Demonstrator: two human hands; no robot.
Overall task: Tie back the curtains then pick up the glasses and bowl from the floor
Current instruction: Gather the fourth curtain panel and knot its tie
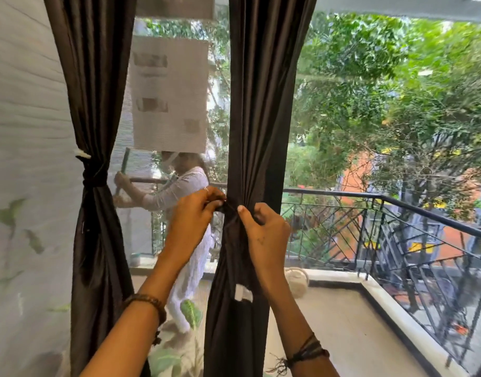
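Two dark brown curtains hang in front of a window. The left curtain (95,110) is gathered at its waist by a knotted tie-back (93,176). The middle curtain (258,104) is bunched at hand height. My left hand (195,210) pinches the dark tie band (228,209) at the curtain's left side. My right hand (263,229) grips the bunched fabric and band from the right, thumb up. No glasses or bowl are in sight.
A white textured wall (24,159) stands at the left. A paper sheet (168,96) sticks to the glass. Outside, a person in white (185,213) stands on the balcony, whose black railing (397,213) runs to the right. A white label (243,292) shows on the middle curtain.
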